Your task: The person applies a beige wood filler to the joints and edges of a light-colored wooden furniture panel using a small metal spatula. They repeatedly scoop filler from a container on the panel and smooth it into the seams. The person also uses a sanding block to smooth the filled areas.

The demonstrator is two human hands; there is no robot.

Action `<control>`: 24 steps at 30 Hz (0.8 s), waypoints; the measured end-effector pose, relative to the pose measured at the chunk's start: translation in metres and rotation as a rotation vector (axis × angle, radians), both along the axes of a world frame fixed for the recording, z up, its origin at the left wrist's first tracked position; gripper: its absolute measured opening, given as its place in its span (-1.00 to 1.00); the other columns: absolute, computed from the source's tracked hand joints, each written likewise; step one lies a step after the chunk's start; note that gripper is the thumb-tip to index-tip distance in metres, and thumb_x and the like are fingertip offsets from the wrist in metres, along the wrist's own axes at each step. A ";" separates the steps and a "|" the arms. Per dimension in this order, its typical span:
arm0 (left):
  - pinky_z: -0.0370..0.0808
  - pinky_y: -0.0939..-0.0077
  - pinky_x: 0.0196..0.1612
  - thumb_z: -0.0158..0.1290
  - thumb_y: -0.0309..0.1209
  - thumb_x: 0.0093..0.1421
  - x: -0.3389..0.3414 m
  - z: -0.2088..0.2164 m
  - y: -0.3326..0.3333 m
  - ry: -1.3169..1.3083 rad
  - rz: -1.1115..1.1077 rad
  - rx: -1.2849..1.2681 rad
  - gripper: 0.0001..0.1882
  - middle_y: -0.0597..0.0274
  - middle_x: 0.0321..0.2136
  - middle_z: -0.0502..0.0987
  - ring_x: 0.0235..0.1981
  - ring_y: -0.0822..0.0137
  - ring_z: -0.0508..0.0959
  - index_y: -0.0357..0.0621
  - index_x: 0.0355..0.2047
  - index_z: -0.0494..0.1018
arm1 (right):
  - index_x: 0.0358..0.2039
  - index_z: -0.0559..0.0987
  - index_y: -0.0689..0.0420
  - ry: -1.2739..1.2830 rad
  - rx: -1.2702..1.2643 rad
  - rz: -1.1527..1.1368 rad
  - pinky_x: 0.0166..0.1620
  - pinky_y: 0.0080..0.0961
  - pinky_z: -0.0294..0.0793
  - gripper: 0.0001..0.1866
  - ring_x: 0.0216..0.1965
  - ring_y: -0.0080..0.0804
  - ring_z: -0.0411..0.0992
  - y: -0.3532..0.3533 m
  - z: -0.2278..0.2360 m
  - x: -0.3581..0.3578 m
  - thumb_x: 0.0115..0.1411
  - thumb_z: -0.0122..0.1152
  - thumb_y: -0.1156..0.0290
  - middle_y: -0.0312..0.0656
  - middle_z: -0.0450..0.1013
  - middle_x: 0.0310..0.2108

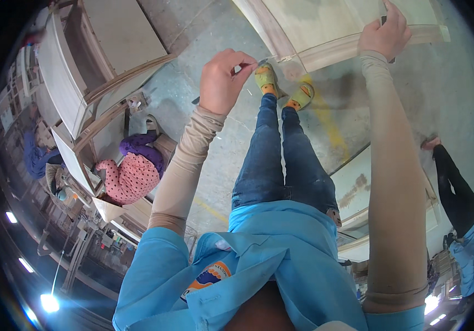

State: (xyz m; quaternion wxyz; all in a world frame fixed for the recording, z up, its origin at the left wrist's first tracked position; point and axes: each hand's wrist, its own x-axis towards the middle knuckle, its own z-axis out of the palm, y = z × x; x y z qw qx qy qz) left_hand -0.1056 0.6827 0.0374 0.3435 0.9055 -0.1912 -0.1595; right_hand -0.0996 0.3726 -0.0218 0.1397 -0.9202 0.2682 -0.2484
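Observation:
My left hand (226,77) is raised left of the middle, thumb and forefinger pinched together. What is between the fingertips, if anything, is too small to make out; a thin pale strip shows just past them, near the corner of a pale wooden panel (336,47). At the upper right, my right hand (384,36) is closed around a small dark object (383,20), of which only dark ends stick out past the fingers. This hand is over the panel's near edge, and whether it touches the wood I cannot tell.
Large wooden cabinet frames (121,83) stand at the left. A person in a pink dotted top (132,179) crouches beside them. Another wooden panel (352,190) lies behind my right arm. A person in blue (471,254) stands at the far right. My yellow-green shoes (266,79) are on the concrete floor.

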 end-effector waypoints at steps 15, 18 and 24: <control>0.41 0.44 -0.33 0.28 -0.54 -0.07 -0.016 -0.008 -0.023 -0.316 -0.194 0.009 -0.73 0.42 -0.43 0.53 -0.40 0.26 0.40 0.03 -0.31 0.63 | 0.05 0.49 0.04 0.009 0.005 0.002 0.21 -0.23 0.24 -0.44 0.10 -0.08 0.29 -0.004 -0.002 -0.002 0.00 0.04 0.70 -0.12 0.41 0.02; 0.41 0.43 -0.33 0.27 -0.54 -0.05 -0.008 -0.004 -0.018 -0.278 -0.179 -0.025 -0.76 0.40 -0.45 0.52 -0.41 0.25 0.39 0.02 -0.33 0.63 | 0.06 0.49 0.04 0.024 -0.012 0.002 0.21 -0.23 0.23 -0.45 0.11 -0.08 0.29 -0.003 -0.003 -0.001 0.00 0.06 0.70 -0.12 0.41 0.03; 0.39 0.41 -0.34 0.26 -0.54 -0.03 -0.010 -0.011 -0.022 -0.256 -0.164 -0.064 -0.78 0.39 -0.45 0.53 -0.42 0.25 0.39 0.00 -0.33 0.63 | 0.06 0.49 0.03 0.017 -0.003 -0.001 0.22 -0.22 0.23 -0.44 0.11 -0.07 0.28 -0.002 -0.001 0.000 0.00 0.06 0.71 -0.12 0.40 0.03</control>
